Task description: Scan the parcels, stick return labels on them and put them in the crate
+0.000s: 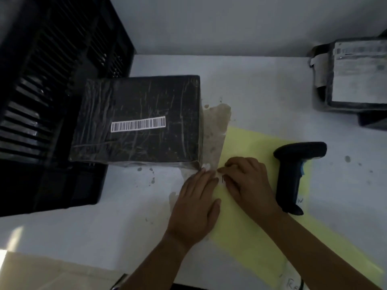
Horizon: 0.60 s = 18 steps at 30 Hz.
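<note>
Near the desk's front edge, a backing sheet is pressed flat under the left hand, fingers straight. The return label (thin, floppy, best lifted by one corner) is pinched by the right hand. The parcel lies beside the crate.

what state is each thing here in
black plastic-wrapped parcel with barcode strip: lying flat, barcode up
black slatted plastic crate: inside too dark to tell
pale yellow paper sheet: lying flat
black handheld scanner: lying unheld on that sheet
left hand: fingers straight, pressing the sheet
right hand: pinching small white label
dark parcel with white label: far right, untouched
</note>
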Each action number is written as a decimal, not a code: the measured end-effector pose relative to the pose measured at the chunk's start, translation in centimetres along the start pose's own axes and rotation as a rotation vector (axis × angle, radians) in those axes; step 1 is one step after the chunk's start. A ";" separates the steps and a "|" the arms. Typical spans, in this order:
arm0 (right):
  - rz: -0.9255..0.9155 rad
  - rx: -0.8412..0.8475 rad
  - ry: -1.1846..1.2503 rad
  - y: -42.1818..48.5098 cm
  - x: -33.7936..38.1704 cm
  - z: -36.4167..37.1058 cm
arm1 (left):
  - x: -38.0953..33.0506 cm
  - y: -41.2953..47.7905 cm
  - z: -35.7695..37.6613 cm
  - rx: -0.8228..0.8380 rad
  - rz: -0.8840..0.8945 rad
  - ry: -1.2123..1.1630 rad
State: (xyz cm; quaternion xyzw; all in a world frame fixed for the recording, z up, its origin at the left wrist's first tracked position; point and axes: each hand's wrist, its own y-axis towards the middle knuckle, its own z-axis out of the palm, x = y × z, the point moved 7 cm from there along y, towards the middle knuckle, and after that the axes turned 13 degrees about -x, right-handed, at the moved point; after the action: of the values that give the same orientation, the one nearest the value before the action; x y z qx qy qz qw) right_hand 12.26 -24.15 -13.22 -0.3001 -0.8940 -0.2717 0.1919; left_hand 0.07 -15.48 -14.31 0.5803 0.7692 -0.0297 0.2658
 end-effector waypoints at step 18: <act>-0.037 -0.070 -0.002 0.1 0.3 0.2 | 0.1 0.0 -0.6 -0.022 -0.022 0.110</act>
State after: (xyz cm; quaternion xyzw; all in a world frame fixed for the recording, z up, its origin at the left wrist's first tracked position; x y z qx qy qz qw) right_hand 12.06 -23.86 -13.20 -0.2905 -0.8895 -0.3062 0.1753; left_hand -0.20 -15.14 -13.85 0.5696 0.7892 0.0079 0.2294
